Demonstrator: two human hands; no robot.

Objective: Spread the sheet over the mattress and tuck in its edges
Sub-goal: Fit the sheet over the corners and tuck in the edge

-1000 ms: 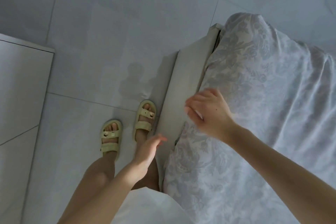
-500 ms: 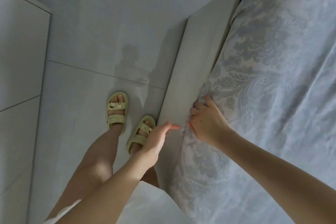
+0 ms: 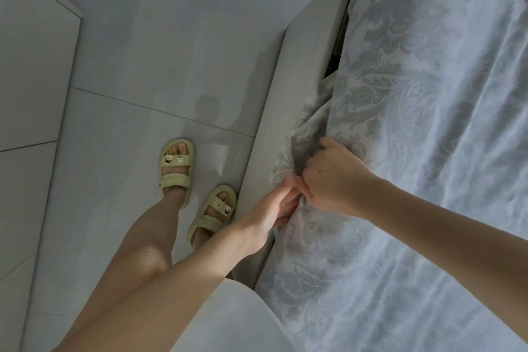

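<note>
A pale sheet with a grey-blue floral pattern covers the mattress on the right. Its left edge is bunched into folds over the beige bed frame rail. My right hand grips the bunched edge with curled fingers. My left hand meets it from below, fingers reaching into the fold at the sheet's edge beside the rail; its fingertips are blurred and partly hidden by cloth. A dark gap between rail and mattress shows farther up.
Grey tiled floor lies left of the bed. My feet in pale yellow sandals stand close against the rail. A white cabinet or wall panel stands at the left edge.
The view moved along and closer to the bed edge. My right hand took hold of the sheet edge and bunched it. My left hand rose from beside my leg to join it.
</note>
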